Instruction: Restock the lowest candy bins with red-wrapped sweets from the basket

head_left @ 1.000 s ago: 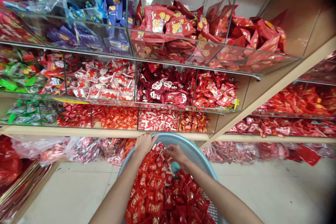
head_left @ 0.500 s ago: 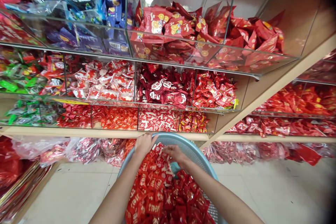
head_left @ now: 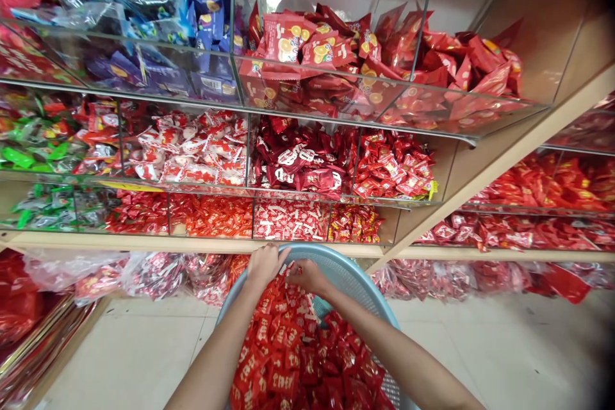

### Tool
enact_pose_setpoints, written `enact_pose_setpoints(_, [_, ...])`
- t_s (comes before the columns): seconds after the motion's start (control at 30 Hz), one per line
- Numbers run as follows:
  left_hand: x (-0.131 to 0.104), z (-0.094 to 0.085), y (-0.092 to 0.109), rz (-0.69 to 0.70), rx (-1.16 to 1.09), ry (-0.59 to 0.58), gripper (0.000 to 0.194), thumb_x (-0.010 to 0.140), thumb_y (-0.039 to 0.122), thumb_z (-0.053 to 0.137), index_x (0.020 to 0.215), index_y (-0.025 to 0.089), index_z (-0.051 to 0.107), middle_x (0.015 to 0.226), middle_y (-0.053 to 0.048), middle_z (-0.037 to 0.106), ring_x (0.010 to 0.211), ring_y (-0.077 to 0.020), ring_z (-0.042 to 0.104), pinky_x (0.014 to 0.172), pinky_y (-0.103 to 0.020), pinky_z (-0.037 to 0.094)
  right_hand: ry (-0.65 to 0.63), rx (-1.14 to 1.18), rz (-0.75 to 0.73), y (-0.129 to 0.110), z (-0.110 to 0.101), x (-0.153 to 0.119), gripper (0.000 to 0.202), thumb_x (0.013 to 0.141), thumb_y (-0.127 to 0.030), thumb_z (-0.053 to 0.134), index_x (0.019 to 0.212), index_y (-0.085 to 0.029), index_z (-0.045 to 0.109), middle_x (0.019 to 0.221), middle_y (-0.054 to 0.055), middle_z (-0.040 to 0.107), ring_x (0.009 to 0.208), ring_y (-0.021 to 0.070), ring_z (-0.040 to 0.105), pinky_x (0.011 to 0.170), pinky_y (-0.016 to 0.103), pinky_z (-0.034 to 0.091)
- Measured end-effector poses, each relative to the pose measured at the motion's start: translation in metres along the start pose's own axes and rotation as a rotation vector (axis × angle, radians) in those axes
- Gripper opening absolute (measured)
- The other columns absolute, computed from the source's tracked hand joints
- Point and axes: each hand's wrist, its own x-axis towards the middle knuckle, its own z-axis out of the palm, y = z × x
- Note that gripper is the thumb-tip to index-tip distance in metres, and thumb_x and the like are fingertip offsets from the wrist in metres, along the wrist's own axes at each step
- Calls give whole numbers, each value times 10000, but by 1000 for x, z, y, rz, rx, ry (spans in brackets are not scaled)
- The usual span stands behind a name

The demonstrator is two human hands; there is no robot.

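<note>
A light blue plastic basket [head_left: 348,262] holds a heap of wrapped candies [head_left: 281,339], mostly red, with gold lettering on many wrappers. My left hand [head_left: 264,266] is closed over the basket's far left rim, its thumb pointing inward. Inside the basket, near that rim, my right hand [head_left: 306,277] has its fingers curled down on small red-and-white wrapped candies [head_left: 302,302]. Its fingertips are partly hidden, so how many candies it grips is not visible. Darker red packets [head_left: 341,359] lie nearer to me on the right side of the basket.
Beyond the basket rises a wooden shelf [head_left: 192,243] with clear-walled bins of wrapped sweets. Red-and-white candies [head_left: 291,219] fill the bin directly behind the basket. Plastic bags of candy [head_left: 154,275] lie under the shelf on the tiled floor [head_left: 144,346].
My right hand has moved left, closer to my left hand, and its fingers curl further into the candies. My left hand stays on the rim.
</note>
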Motion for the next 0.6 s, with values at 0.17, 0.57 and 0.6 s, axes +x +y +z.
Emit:
enact_pose_setpoints(0.17, [0, 0, 0, 12, 3, 8, 655, 848, 568, 138, 1002, 128, 598, 924, -144, 646, 843, -244, 608, 719, -332, 422, 40, -57, -15, 1, -3, 1, 209, 674, -369, 610, 572, -191, 571, 485, -15, 553, 528, 126, 525, 499, 220, 367])
enact_pose_setpoints(0.57, [0, 1, 0, -3, 1, 5, 675, 840, 583, 125, 977, 128, 605, 909, -142, 651, 833, -247, 610, 708, -332, 421, 14, 619, 185, 7, -18, -9, 230, 635, -322, 646, 767, -177, 525, 612, -34, 566, 574, 126, 577, 557, 285, 513])
enact_pose_setpoints(0.6, [0, 1, 0, -4, 1, 6, 678, 840, 583, 124, 972, 127, 607, 907, -143, 651, 832, -247, 610, 708, -331, 421, 18, 677, 195, 7, -20, -10, 247, 627, -305, 655, 789, -174, 523, 637, -33, 571, 607, 127, 589, 610, 298, 519])
